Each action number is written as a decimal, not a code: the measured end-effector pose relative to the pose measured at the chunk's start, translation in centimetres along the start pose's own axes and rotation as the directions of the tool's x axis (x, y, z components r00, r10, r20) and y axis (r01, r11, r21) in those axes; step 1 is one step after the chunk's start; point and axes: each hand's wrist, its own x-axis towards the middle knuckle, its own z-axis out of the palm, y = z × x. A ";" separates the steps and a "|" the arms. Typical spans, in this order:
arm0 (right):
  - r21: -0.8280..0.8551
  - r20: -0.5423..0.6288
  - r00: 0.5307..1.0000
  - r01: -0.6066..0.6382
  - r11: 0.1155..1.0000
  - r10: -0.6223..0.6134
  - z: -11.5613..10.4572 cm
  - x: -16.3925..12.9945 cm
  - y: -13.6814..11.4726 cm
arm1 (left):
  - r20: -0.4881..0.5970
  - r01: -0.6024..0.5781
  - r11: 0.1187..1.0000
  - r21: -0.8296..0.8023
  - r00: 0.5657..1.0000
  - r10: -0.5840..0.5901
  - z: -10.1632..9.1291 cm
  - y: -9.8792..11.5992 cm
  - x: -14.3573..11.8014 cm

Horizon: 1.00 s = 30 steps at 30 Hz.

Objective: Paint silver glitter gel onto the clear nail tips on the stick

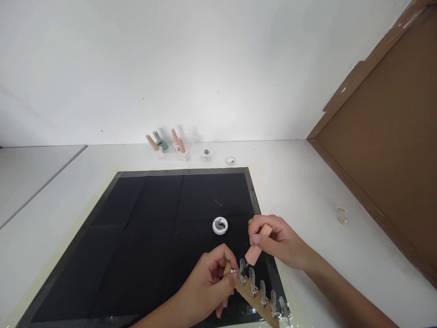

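Observation:
My left hand (pixel 208 284) grips the near end of a wooden strip (pixel 254 298) that carries several clear false nail tips on metal clips. My right hand (pixel 273 241) holds a pink nail-polish brush cap (pixel 256 248), its lower end pointing down at the first nail tip (pixel 242 265) on the strip. Both hands hover over the lower right part of a black mat (pixel 146 237). A small round white jar (pixel 220 225) with glittery silver contents sits on the mat just beyond the hands.
Against the back wall stand pink-capped polish bottles (pixel 177 143), a teal bottle (pixel 160 141), a tiny jar (pixel 206 154) and a round lid (pixel 231 160). Two small pale discs (pixel 341 215) lie on the white table to the right. A brown board (pixel 385 136) leans at the right.

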 end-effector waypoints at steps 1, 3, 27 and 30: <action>-0.002 -0.017 1.000 -0.013 1.000 0.013 0.0 0.1 0.0 | 0.004 0.008 1.000 -0.008 1.000 -0.008 0.0 0.0 0.0; -0.004 -0.115 0.993 -0.043 0.999 0.042 0.1 0.3 -0.1 | 0.017 0.017 0.999 -0.027 1.000 -0.016 0.0 0.0 0.0; -0.397 -0.150 0.985 0.023 0.918 -0.090 1.4 1.3 1.9 | 0.089 0.056 0.994 -0.092 0.995 -0.048 -0.4 -0.8 0.2; -0.403 -0.137 0.988 0.010 0.915 -0.071 1.5 1.5 2.0 | 0.091 0.060 0.994 -0.095 0.995 -0.051 -0.4 -0.9 0.1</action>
